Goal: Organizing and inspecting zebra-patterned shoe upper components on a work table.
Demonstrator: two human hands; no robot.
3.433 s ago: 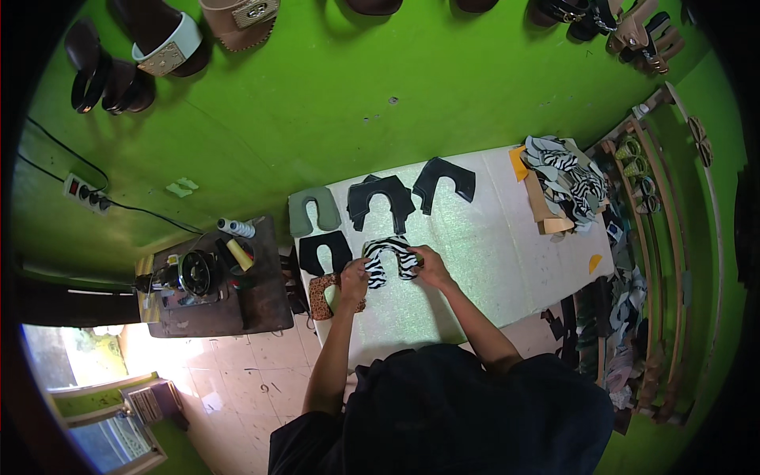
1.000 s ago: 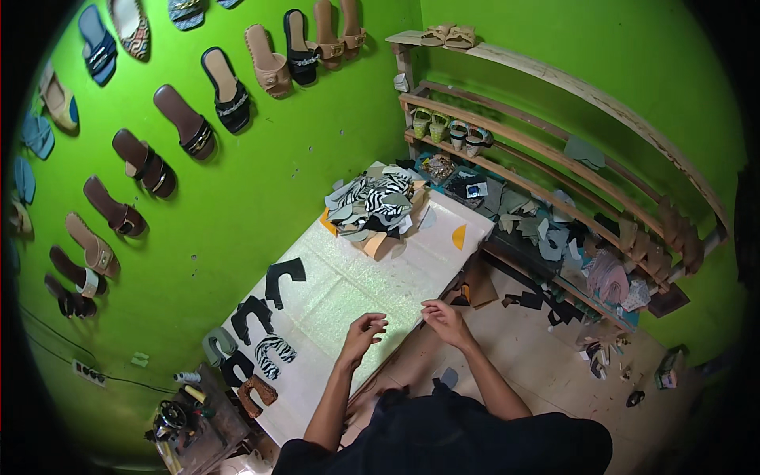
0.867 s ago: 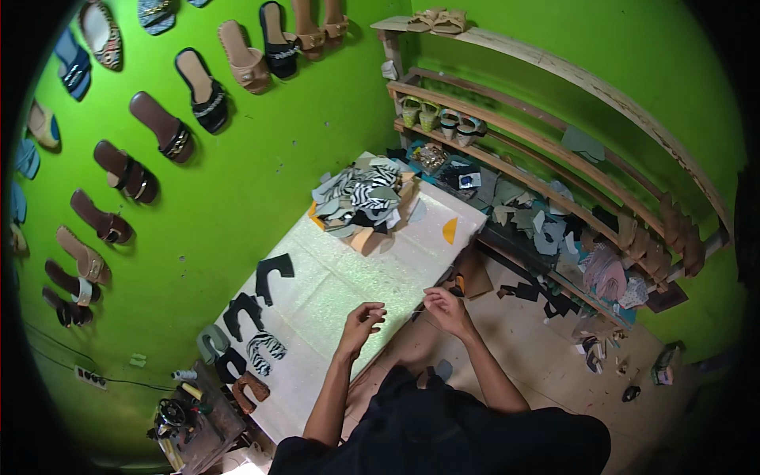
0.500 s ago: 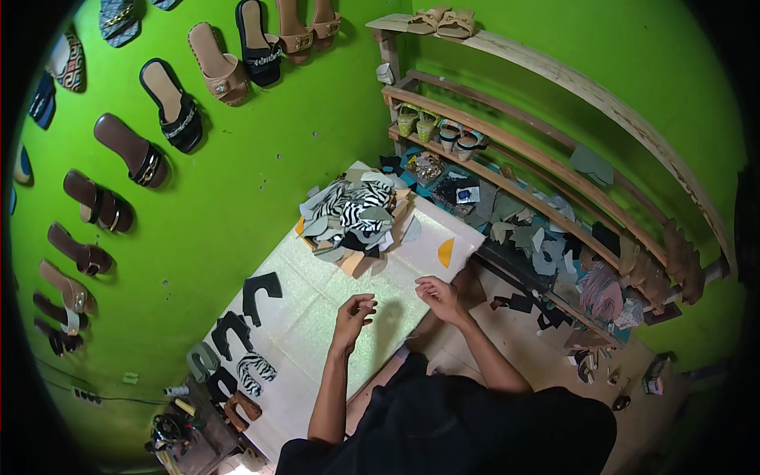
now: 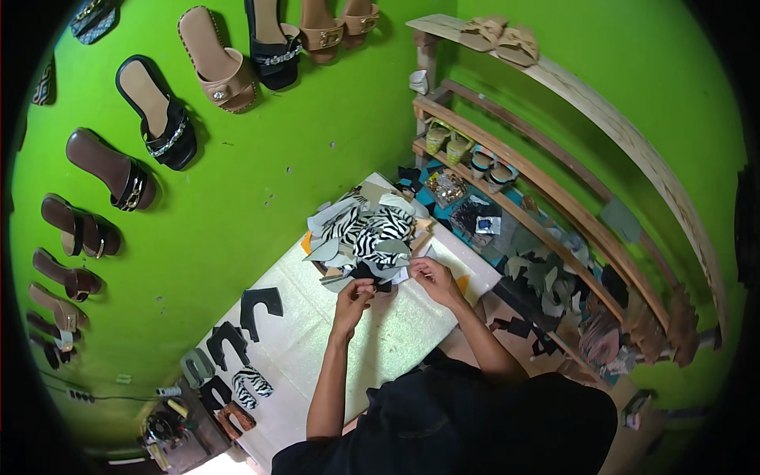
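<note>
A heap of cut material scraps (image 5: 336, 257), zebra-striped, grey, black and tan, lies at the far end of the pale table (image 5: 317, 348). My left hand (image 5: 353, 307) is at the heap's near edge, by a black scrap (image 5: 366, 272), its fingers loosely bent and nothing visible in them. To its right, my right hand (image 5: 435, 283) reaches the heap's right front edge. Its fingers are apart, with the tips beside a grey scrap (image 5: 391, 252); whether they touch it I cannot tell. A yellow piece (image 5: 462, 283) shows partly behind the right hand.
Along the table's left side lie several U-shaped cut pieces, including a black one (image 5: 261, 311) and a zebra-striped one (image 5: 252, 385). Sandals such as a black one (image 5: 158, 111) hang on the green wall. A wooden rack (image 5: 546, 174) with shoes and scraps stands at the right.
Both hands have moved forward to the heap's near edge, the right one rising in the picture. The whole view has shifted, with the wall and rack appearing lower.
</note>
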